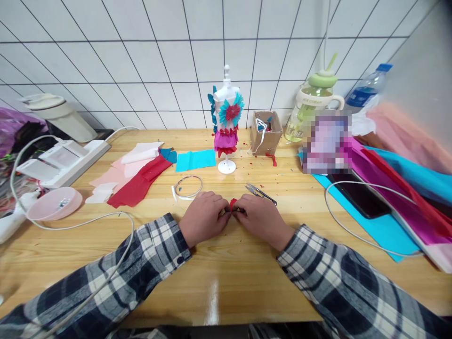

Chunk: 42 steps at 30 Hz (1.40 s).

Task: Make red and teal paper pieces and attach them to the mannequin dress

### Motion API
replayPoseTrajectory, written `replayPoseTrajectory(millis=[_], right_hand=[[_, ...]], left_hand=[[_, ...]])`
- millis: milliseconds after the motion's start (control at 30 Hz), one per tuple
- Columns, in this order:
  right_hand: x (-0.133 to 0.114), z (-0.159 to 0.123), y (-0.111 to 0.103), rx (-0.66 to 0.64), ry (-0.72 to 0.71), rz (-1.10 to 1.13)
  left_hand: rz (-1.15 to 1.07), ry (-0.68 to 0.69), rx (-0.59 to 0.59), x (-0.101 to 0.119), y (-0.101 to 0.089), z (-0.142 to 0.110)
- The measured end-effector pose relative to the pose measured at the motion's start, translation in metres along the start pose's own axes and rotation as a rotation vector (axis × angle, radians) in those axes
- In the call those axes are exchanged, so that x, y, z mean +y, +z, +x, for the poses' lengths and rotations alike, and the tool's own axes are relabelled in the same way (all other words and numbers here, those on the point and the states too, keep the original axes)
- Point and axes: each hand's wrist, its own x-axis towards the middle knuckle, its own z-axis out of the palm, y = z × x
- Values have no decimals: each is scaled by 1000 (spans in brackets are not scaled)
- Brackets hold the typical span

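My left hand (208, 217) and my right hand (260, 217) meet over the middle of the table, fingertips pinched together. Between them they hold a small piece of red crepe paper (233, 203), mostly covered by the fingers. Just beyond my right hand lies a pair of thread snips (260, 192). A coil of thin wire (189, 186) rests beyond my left hand, with a white strip beside it. Farther back stands a small white dress form (226, 96) wearing a magenta and red paper skirt and a blue and red paper flower.
Pink, white and red paper sheets (136, 181) and a turquoise piece (195, 160) lie at left. A pink dish (54, 203) and power strip (67, 162) are farther left. Behind are a cardboard box (266, 134) and green-lidded bottle (312, 101). A phone (360, 195) and cable lie right.
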Motion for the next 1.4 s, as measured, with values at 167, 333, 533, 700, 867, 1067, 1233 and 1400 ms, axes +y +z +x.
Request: replayPoseTrajectory(millis=[167,333,533,700,867,1067,1233,1400], right_hand=[[0,0,-2,-40,-19,-3],[0,0,-1,-15,18,-8],[-2,-2,-1,9,37,9],[-2,-1,-1,-12,27,16],[0,0,2,-12,29,38],[1,0,4,7,19,55],[1,0,4,16,25,90],[2,1,4,-21,21,85]], left_hand=[[9,41,12,0,-2,0],[35,42,-11,0,-2,1],[17,30,-5,-1,0,0],[-13,29,12,-1,2,0],[-17,21,21,0,1,1],[-9,30,13,0,1,1],[-11,37,9,-1,2,1],[-25,27,18,-1,2,1]])
